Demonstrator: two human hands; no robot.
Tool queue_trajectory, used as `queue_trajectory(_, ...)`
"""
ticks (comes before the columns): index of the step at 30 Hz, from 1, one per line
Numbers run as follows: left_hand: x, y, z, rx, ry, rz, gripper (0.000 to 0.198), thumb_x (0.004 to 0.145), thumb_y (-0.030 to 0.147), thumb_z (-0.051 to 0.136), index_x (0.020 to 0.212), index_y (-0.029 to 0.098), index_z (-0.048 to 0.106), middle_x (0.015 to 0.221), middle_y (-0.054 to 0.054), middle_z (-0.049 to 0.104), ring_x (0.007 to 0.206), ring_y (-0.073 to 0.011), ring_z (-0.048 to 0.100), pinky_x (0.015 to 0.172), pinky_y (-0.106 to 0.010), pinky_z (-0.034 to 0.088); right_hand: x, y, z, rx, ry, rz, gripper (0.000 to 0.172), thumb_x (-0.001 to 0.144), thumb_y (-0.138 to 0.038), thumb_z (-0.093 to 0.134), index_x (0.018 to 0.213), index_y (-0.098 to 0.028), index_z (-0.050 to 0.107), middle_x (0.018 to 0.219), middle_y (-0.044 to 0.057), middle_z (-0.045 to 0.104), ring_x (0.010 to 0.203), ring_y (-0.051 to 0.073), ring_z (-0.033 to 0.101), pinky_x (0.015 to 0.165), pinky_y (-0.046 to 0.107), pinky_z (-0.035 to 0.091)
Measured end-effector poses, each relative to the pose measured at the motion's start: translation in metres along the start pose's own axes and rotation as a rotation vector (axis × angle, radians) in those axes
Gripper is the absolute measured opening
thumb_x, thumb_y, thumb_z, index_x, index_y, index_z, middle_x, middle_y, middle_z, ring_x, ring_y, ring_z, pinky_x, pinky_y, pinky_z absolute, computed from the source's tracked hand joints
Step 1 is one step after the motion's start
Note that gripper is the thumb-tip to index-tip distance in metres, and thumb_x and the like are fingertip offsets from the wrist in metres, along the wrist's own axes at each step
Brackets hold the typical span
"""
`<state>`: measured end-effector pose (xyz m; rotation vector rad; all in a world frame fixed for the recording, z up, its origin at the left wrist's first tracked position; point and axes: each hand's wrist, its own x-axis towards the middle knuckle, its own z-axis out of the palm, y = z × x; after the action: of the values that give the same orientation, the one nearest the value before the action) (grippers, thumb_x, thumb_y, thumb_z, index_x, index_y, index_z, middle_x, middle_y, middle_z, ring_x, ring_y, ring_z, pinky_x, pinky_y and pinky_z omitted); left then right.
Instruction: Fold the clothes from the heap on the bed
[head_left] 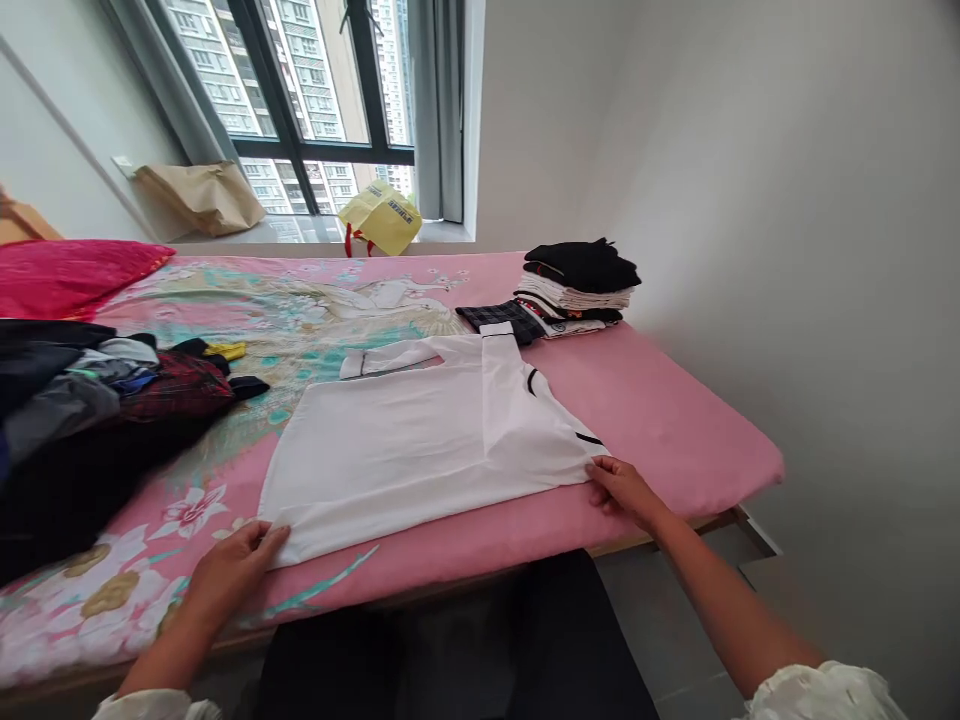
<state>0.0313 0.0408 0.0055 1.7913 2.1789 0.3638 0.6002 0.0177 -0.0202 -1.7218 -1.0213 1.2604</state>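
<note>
Hands (237, 562) (624, 488) pinch the white shirt's (397, 430) near edge; pink sheet (675, 430) stretches rightward.

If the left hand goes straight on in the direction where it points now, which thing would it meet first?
Most likely the white garment: the left hand is at its near corner, and the cloth spreads ahead over the bed. Depth is uncertain; it might pass just above.
</note>
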Motion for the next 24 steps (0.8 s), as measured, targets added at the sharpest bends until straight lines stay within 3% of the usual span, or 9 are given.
queue_trajectory(3,-0.014,0.006,0.0,0.0,-0.047,-0.036,0.039,0.08,0.055,0.042,0.082,0.022,0.062,0.075,-0.001,0.067,0.077,-0.0205,0.062,0.067,-0.026,0.04,0.0,0.007,0.005,-0.029,0.067,0.007,0.032,0.074,-0.046,0.061,0.092,-0.02,0.057,0.059,-0.004,0.049,0.046,0.01,0.054,0.035,0.017,0.042)
queue_trajectory(8,-0.022,0.009,0.003,-0.087,0.07,-0.078,0.038,0.083,0.053,0.038,0.089,0.023,0.06,0.077,0.0,0.067,0.077,-0.019,0.061,0.068,-0.026,0.04,0.006,0.01,0.006,-0.038,0.088,0.01,0.035,0.075,-0.049,0.059,0.093,-0.019,0.057,0.054,-0.002,0.053,0.049,0.013,0.057,0.039,0.02,0.045)
queue_trajectory(13,-0.009,0.005,0.001,-0.145,0.22,-0.002,0.041,0.084,0.054,0.038,0.099,0.023,0.06,0.081,0.0,0.068,0.076,-0.0177,0.062,0.067,-0.025,0.04,0.014,0.006,0.009,-0.153,0.182,-0.131,0.037,0.079,-0.053,0.052,0.095,-0.02,0.057,0.054,-0.004,0.056,0.051,0.015,0.06,0.045,0.024,0.046)
queue_trajectory(17,0.005,0.003,0.007,0.097,0.114,-0.084,0.046,0.086,0.055,0.032,0.106,0.024,0.061,0.091,-0.006,0.071,0.083,-0.0254,0.063,0.067,-0.03,0.04,0.022,0.005,0.014,-0.42,0.302,-0.238,0.037,0.082,-0.054,0.044,0.087,-0.021,0.06,0.046,-0.006,0.051,0.046,0.015,0.055,0.054,0.027,0.044)
queue_trajectory(24,0.015,-0.001,0.017,0.254,0.074,-0.066,0.053,0.086,0.058,0.029,0.113,0.025,0.06,0.096,-0.01,0.071,0.085,-0.0319,0.063,0.07,-0.038,0.042,0.028,0.006,0.018,-0.75,0.448,-0.303,0.034,0.085,-0.051,0.042,0.084,-0.023,0.061,0.074,0.001,0.064,0.065,0.016,0.056,0.056,0.025,0.031)
